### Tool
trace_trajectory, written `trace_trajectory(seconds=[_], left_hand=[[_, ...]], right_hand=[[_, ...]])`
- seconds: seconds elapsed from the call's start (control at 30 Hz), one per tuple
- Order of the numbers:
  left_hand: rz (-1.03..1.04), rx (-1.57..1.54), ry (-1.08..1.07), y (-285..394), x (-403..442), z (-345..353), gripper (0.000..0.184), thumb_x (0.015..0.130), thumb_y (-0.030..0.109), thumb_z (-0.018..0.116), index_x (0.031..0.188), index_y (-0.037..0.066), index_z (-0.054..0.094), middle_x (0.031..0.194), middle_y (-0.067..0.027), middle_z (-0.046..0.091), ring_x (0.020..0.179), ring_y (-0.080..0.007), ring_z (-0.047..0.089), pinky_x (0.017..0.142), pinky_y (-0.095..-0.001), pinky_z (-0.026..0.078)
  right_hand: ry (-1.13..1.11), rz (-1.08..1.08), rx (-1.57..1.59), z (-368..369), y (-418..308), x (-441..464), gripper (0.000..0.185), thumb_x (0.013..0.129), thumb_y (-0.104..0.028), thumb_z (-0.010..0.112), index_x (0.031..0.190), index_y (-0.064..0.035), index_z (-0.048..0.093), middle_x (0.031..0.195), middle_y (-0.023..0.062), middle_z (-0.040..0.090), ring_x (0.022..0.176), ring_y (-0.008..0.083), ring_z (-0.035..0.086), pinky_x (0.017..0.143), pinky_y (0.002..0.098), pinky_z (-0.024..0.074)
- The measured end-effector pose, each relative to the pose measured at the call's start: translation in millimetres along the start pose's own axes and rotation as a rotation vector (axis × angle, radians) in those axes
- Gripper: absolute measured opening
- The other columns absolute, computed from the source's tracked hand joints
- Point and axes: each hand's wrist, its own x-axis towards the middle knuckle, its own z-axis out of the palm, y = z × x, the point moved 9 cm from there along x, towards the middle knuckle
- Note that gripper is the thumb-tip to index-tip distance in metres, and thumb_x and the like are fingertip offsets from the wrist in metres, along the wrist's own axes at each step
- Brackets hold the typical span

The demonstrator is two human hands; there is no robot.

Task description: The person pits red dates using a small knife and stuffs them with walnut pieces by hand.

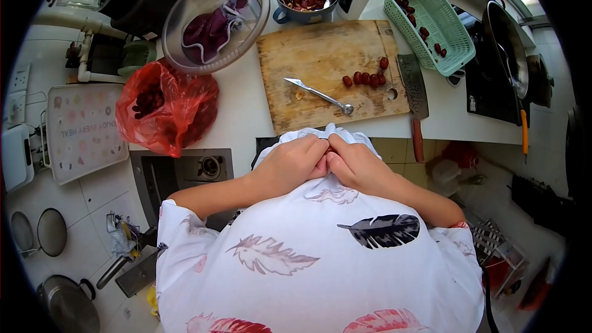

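Because the worktop [444, 117] is so full, a bump could make a mess. The board [327, 43] comes close to the front edge, so a tummy push could slide it. The red bag [194, 95] sits open by the sink [145, 166]; if it got pulled, it could tip and spill. The big knife [412, 86] scares me most: its handle pokes past the edge, and a swinging right arm [425, 200] could knock it onto some toes.

Both hands are close together in front of the tummy. The left hand [293, 159] and right hand [361, 163] have bent fingers, and the grip looks narrow, but I can't tell if anything is inside.

The small tool [317, 94] lies on the board, away from the fingers. Its sharp tip could poke someone who grabbed the wrong end. Some dates [365, 78] lie on the board too, near the knife. They're round, so a nudge could roll them off.
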Motion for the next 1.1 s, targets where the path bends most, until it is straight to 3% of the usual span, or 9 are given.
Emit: trace_trajectory(seconds=[0.1, 0.27, 0.47, 0.7, 0.8, 0.87, 0.97, 1.1], left_hand=[[0.000, 0.009, 0.004, -2.9, -1.7, 2.0, 0.015, 0.074, 0.009, 0.059, 0.077, 0.002, 0.047, 0.068, -0.0113, 0.048, 0.060, -0.0263, 0.052, 0.053, -0.0337, 0.044], [-0.028, -0.032, 0.030, -10.9, -2.7, 4.6, 0.019, 0.071, 0.011, 0.063, 0.077, 0.002, 0.048, 0.069, -0.0112, 0.049, 0.061, -0.0266, 0.053, 0.054, -0.0341, 0.045], [-0.145, -0.177, 0.066, -21.1, -1.3, 2.9, 0.018, 0.068, 0.008, 0.065, 0.073, 0.001, 0.050, 0.066, -0.0105, 0.049, 0.059, -0.0257, 0.052, 0.054, -0.0317, 0.044], [-0.295, -0.311, 0.167, -44.1, -6.3, 5.8, 0.009, 0.072, 0.000, 0.055, 0.081, -0.002, 0.057, 0.066, -0.0091, 0.056, 0.054, -0.0121, 0.052, 0.052, -0.0239, 0.044], [-0.382, -0.410, 0.108, -46.7, -5.5, 6.4, 0.014, 0.080, 0.000, 0.046, 0.086, -0.003, 0.058, 0.066, -0.0064, 0.057, 0.056, -0.0070, 0.052, 0.051, -0.0215, 0.044], [-0.605, -0.847, 0.065, -54.8, -9.3, 15.6, 0.019, 0.084, 0.001, 0.038, 0.090, -0.002, 0.056, 0.066, -0.0056, 0.057, 0.054, -0.0076, 0.050, 0.051, -0.0215, 0.044], [-0.539, -0.966, 0.063, -50.1, -5.1, 6.9, 0.020, 0.089, 0.003, 0.034, 0.096, -0.003, 0.052, 0.075, -0.0094, 0.058, 0.060, -0.0107, 0.052, 0.057, -0.0238, 0.046], [-0.491, -1.094, 0.116, -44.5, 2.8, -5.1, 0.023, 0.092, 0.007, 0.034, 0.101, -0.005, 0.051, 0.085, -0.0139, 0.057, 0.067, -0.0144, 0.055, 0.065, -0.0281, 0.049]], right_hand=[[0.071, -0.061, -0.043, -0.3, -2.9, 3.0, 0.028, 0.085, -0.024, 0.041, 0.088, 0.0042, 0.041, 0.065, 0.0225, 0.056, 0.061, 0.0399, 0.054, 0.055, 0.0441, 0.0412], [0.110, 0.084, -0.052, -0.5, 3.2, 6.2, 0.028, 0.084, -0.023, 0.042, 0.086, 0.0053, 0.044, 0.066, 0.0237, 0.056, 0.061, 0.0381, 0.055, 0.056, 0.0427, 0.0416], [0.138, 0.080, 0.010, -2.3, 8.2, 10.1, 0.025, 0.083, -0.020, 0.044, 0.085, 0.0045, 0.047, 0.067, 0.0240, 0.056, 0.062, 0.0370, 0.056, 0.056, 0.0413, 0.0418], [0.106, 0.092, 0.108, -3.1, 14.6, 8.8, 0.019, 0.082, -0.015, 0.041, 0.084, 0.0027, 0.047, 0.068, 0.0225, 0.055, 0.062, 0.0350, 0.054, 0.057, 0.0394, 0.0401], [0.130, 0.043, 0.310, -6.9, 18.8, 8.5, 0.016, 0.082, -0.012, 0.038, 0.081, 0.0021, 0.044, 0.061, 0.0169, 0.050, 0.056, 0.0271, 0.050, 0.055, 0.0356, 0.0387], [0.076, 0.039, 0.441, -7.8, 16.6, 9.3, 0.015, 0.082, -0.011, 0.033, 0.080, 0.0001, 0.042, 0.058, 0.0087, 0.046, 0.053, 0.0151, 0.042, 0.050, 0.0291, 0.0345], [-0.009, 0.005, 0.717, -8.2, 5.6, 10.4, 0.016, 0.084, -0.014, 0.030, 0.083, -0.0031, 0.042, 0.060, 0.0022, 0.043, 0.052, 0.0077, 0.035, 0.047, 0.0236, 0.0289], [0.011, -0.044, 0.998, -10.4, -3.9, 17.9, 0.019, 0.085, -0.022, 0.031, 0.087, -0.0064, 0.041, 0.066, 0.0026, 0.044, 0.050, 0.0060, 0.032, 0.044, 0.0216, 0.0267]])
